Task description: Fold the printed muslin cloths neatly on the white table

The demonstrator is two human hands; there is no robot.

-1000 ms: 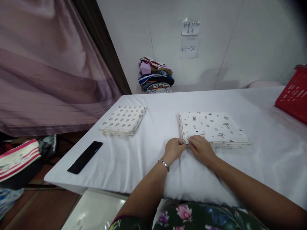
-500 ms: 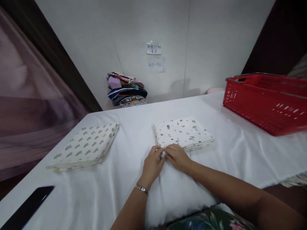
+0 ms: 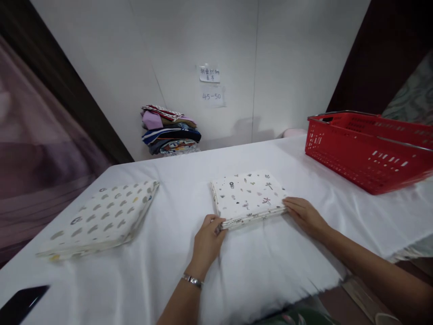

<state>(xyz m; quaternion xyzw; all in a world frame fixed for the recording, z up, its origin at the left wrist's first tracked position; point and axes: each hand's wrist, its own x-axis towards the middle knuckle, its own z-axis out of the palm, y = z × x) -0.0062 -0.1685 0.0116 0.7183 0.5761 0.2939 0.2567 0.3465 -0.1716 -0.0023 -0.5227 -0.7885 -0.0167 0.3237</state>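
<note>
A white folded cloth printed with small palm trees and animals lies flat on the table in front of me. Its near left corner is pinched between the thumb and fingers of my left hand. At the near right corner, my right hand has its fingers closed on the cloth's edge, with the thumb partly hidden. To the left rests a second folded cloth, cream with grey cloud-like shapes, and neither hand touches it.
A red plastic basket stands at the table's right. Beyond the far edge is a stack of folded fabrics by the wall. A black phone-like slab lies at the near left. White cloth covers the table.
My right hand has moved right, from beside my left hand to the cloth's near right corner. My left hand stays at the near left corner. The view has shifted slightly.
</note>
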